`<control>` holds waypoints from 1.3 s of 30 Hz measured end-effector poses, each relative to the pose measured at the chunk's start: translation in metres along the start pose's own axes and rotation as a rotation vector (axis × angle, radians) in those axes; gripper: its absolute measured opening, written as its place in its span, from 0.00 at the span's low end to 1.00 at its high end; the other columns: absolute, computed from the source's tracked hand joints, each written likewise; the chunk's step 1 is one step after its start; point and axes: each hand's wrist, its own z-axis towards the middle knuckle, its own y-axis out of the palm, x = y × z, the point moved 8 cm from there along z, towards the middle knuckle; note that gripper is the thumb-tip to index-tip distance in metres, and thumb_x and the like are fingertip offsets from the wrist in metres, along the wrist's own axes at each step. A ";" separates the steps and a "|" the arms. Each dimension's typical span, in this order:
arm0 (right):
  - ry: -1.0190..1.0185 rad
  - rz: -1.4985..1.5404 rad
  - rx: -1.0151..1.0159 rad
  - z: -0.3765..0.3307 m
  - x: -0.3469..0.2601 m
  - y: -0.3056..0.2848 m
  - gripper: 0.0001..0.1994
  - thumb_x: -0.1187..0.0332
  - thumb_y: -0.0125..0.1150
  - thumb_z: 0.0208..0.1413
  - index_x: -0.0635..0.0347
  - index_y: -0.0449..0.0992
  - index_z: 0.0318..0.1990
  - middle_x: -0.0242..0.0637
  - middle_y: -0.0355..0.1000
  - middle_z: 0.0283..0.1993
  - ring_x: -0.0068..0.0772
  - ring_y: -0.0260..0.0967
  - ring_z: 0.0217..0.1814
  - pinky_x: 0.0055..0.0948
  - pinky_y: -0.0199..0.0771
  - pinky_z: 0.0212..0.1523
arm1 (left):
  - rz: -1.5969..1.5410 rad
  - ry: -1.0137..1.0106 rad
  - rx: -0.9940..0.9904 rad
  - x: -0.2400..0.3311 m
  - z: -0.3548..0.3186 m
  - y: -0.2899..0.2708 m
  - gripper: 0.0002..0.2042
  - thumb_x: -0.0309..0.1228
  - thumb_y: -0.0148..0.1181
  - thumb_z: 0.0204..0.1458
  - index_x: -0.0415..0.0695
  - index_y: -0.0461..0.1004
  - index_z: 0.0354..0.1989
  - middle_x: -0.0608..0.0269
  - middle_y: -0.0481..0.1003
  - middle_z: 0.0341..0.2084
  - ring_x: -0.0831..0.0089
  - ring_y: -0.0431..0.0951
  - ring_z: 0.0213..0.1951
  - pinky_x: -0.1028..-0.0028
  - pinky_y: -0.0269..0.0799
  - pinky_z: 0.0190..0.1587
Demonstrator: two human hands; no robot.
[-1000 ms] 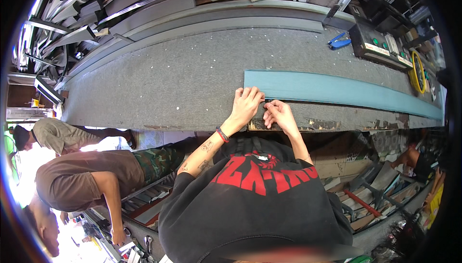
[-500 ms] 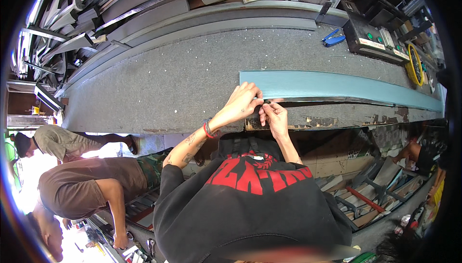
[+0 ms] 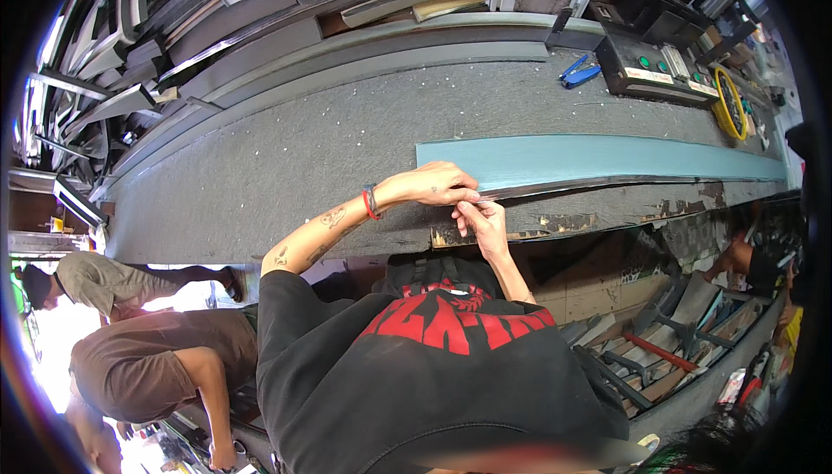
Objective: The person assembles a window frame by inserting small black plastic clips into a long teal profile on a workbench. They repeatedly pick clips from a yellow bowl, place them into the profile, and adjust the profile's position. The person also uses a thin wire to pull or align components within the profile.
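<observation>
Left hand point(image 3: 440, 185) sits beside right hand point(image 3: 484, 224) — at blue panel point(image 3: 589, 157).

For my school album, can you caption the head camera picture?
Left hand and right hand close together at a long teal panel on a grey workbench.

Hands, the person's own: two, left hand point(image 3: 440, 183) and right hand point(image 3: 487, 224). Wristbands point(image 3: 370, 203): two, one red, one dark. Blue-grey panel point(image 3: 598, 159): one. Tabletop point(image 3: 260, 162): one. Blue tool point(image 3: 581, 73): one. Black box point(image 3: 624, 51): one; green buttons point(image 3: 662, 67), at least two. Yellow ring point(image 3: 721, 98): one. Red bar point(image 3: 660, 352): one. Co-workers point(image 3: 160, 348) at left: two. Racked strips point(image 3: 260, 55): too many to count.
</observation>
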 end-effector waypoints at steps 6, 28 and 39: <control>0.007 -0.023 0.025 0.000 -0.004 -0.002 0.07 0.68 0.63 0.52 0.63 0.76 0.29 0.29 0.68 0.21 0.15 0.57 0.17 0.18 0.54 0.17 | -0.109 0.042 0.060 -0.004 0.003 0.001 0.19 0.42 0.48 0.57 0.37 0.72 0.27 0.49 0.65 0.14 0.60 0.62 0.17 0.62 0.59 0.24; 0.075 -0.452 0.093 -0.002 -0.004 0.006 0.12 0.65 0.53 0.61 0.66 0.76 0.34 0.30 0.71 0.21 0.15 0.61 0.20 0.18 0.59 0.21 | 0.087 -0.030 0.248 -0.031 0.016 -0.029 0.18 0.48 0.56 0.52 0.41 0.72 0.31 0.58 0.72 0.24 0.65 0.74 0.29 0.65 0.68 0.31; 0.105 -1.498 -0.025 -0.040 -0.069 0.008 0.11 0.68 0.51 0.57 0.66 0.75 0.32 0.49 0.73 0.30 0.55 0.70 0.36 0.44 0.69 0.37 | -0.101 0.010 0.140 -0.114 0.021 -0.070 0.15 0.42 0.59 0.50 0.41 0.79 0.32 0.58 0.73 0.32 0.62 0.74 0.37 0.66 0.68 0.38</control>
